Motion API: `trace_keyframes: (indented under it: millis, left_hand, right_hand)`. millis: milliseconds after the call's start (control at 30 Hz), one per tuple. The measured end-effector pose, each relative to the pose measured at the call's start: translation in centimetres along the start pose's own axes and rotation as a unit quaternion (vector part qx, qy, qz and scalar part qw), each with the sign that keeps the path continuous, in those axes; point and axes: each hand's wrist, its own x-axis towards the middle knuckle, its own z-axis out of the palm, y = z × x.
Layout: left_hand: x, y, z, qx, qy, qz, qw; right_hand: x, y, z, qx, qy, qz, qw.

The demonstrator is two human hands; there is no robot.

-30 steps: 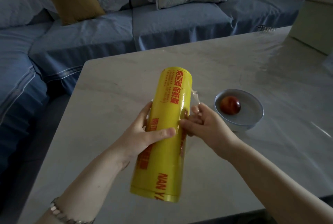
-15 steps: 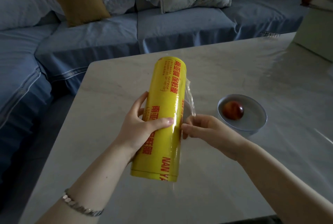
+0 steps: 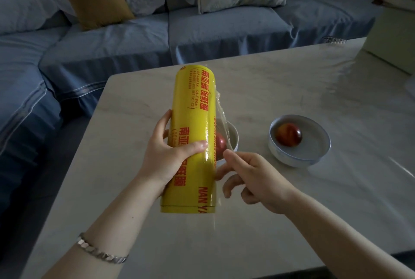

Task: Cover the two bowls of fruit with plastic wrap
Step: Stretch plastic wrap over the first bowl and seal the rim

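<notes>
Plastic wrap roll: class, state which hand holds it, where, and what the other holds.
The left hand grips the plastic wrap roll around its middle; the right hand pinches the loose film edge.

The left hand (image 3: 170, 162) grips the yellow plastic wrap roll (image 3: 194, 121) around its middle, above the table (image 3: 292, 90). Just right of the roll, the right hand (image 3: 253, 180) pinches the loose film (image 3: 222, 117). The first bowl (image 3: 235, 136), holding a red fruit (image 3: 221, 144), lies partly behind the roll; the second bowl (image 3: 292, 161), with a second fruit (image 3: 288, 137), sits further right

A pale marble-look table (image 3: 292, 90) stands before a blue corner sofa (image 3: 125, 49) strewn with cushions, dimly lit.
</notes>
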Motion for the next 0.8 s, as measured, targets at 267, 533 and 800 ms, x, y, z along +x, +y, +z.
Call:
trace_keyframes:
  millis: [267, 533, 800]
  left_hand:
    - [-0.2, 0.3, 1.9, 0.014, 0.022, 0.016, 1.0]
    - [1.4, 0.6, 1.6, -0.13, -0.172, -0.048, 0.975]
    - [1.8, 0.3, 2.8, -0.188, -0.21, -0.047, 0.958]
  right_hand:
    - [0.7, -0.6, 0.6, 0.148, 0.063, -0.152, 0.975]
    - [1.0, 0.5, -2.7, 0.175, 0.104, -0.133, 0.97]
    - [1.4, 0.6, -3.9, 0.123, 0.109, -0.105, 0.981]
